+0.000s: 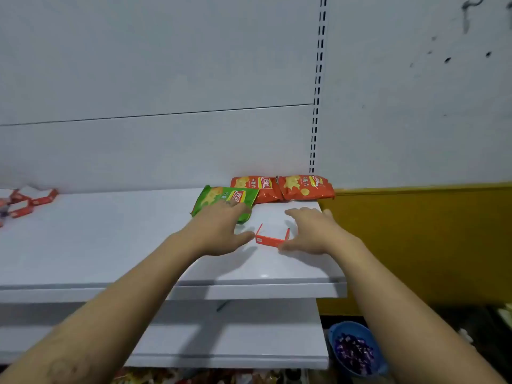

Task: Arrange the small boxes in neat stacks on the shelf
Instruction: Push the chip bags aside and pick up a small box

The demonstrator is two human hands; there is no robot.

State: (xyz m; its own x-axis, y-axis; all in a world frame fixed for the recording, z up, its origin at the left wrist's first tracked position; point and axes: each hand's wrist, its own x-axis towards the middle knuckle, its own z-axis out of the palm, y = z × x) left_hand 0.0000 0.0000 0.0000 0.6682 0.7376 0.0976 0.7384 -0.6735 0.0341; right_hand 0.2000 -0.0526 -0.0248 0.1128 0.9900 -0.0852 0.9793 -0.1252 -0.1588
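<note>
A small red open-topped box (270, 240) sits on the white shelf (110, 245) near its right end. My left hand (219, 231) is just left of the box, fingers spread over the edge of a green chip bag (224, 199), thumb close to the box's left side. My right hand (313, 231) is just right of the box, fingers straight, thumb near its right front corner. Neither hand grips anything. Several small red boxes (25, 203) lie loose at the shelf's far left.
Two orange chip bags (282, 187) lie against the back panel behind the green bag. A lower white shelf (221, 342) sits beneath. A blue bowl of wrapped sweets (354, 347) is on the floor at the right, beside a yellow wall (415, 239).
</note>
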